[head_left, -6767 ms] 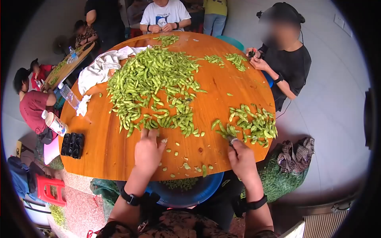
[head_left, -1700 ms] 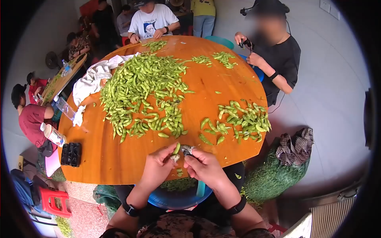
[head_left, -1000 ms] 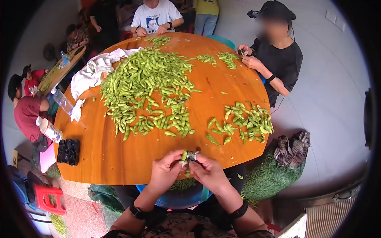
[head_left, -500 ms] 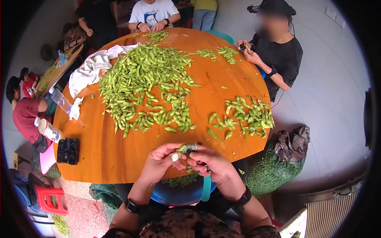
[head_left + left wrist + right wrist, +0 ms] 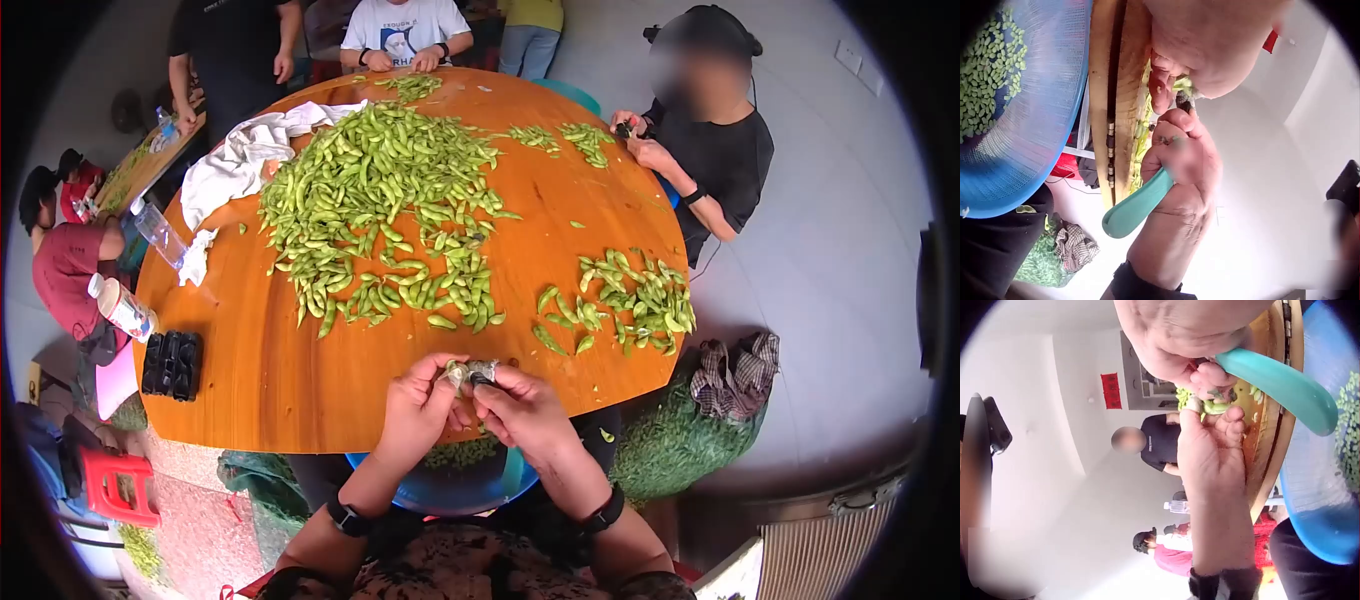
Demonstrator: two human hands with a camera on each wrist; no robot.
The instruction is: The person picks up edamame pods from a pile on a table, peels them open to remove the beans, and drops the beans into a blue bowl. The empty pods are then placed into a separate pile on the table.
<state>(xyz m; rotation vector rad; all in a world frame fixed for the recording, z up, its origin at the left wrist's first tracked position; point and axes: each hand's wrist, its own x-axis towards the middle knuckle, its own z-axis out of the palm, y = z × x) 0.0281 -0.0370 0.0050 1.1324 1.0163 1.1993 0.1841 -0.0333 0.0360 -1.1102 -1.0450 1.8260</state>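
Observation:
Both hands meet above the near table edge in the head view. My left hand pinches a green soybean pod between thumb and fingers, with a whitish covering on the thumb tip. Facing it, my right hand grips a tool by its curved teal handle, which sticks out below the palm; its working end is hidden in the fingers. The right fingertips are right at the pod. Below the hands, a blue basin holds shelled green beans. A large heap of pods covers the table's middle.
A smaller pod pile lies on the table at right. Along the left side are a white cloth, clear bottle, white bottle and black tray. A person sits across at right.
Earlier my hands were apart, the left at the large heap, the right by the smaller pile; loose beans lay near the edge. Now they work together at the edge; lately they shift only slightly.

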